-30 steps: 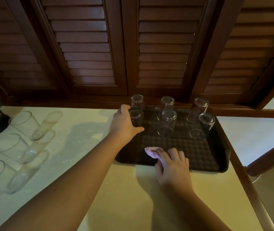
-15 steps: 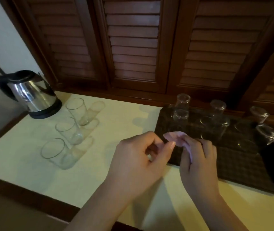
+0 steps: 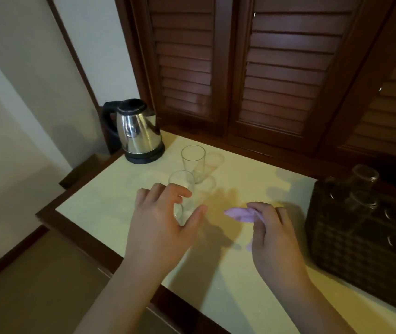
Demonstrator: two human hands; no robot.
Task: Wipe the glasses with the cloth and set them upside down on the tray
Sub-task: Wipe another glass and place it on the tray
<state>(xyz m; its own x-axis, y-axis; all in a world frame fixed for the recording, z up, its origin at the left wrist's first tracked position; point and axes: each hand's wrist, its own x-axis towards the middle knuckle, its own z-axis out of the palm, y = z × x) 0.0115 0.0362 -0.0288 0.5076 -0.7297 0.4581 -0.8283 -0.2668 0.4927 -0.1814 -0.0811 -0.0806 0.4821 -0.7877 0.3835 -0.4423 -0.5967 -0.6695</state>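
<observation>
Clear glasses stand upright on the cream counter: a far one (image 3: 193,162) and a nearer one (image 3: 181,186). My left hand (image 3: 165,227) hovers at the nearer glass with thumb and fingers spread in a curve around its lower part, not closed on it. A third glass cannot be made out behind that hand. My right hand (image 3: 274,239) pinches a crumpled lilac cloth (image 3: 240,214) just above the counter. The dark woven tray (image 3: 336,261) lies at the right, with upside-down glasses (image 3: 364,201) on it, partly out of view.
A steel electric kettle (image 3: 140,131) stands at the counter's back left corner. Dark louvred wooden doors (image 3: 276,80) rise behind the counter. The counter's wooden front edge (image 3: 110,256) runs below my left wrist, with the floor beyond it.
The view swung left from the tray to the upright glasses. My left hand left the tray glass and reached to the glasses on the counter. My right hand lifted the cloth off the tray.
</observation>
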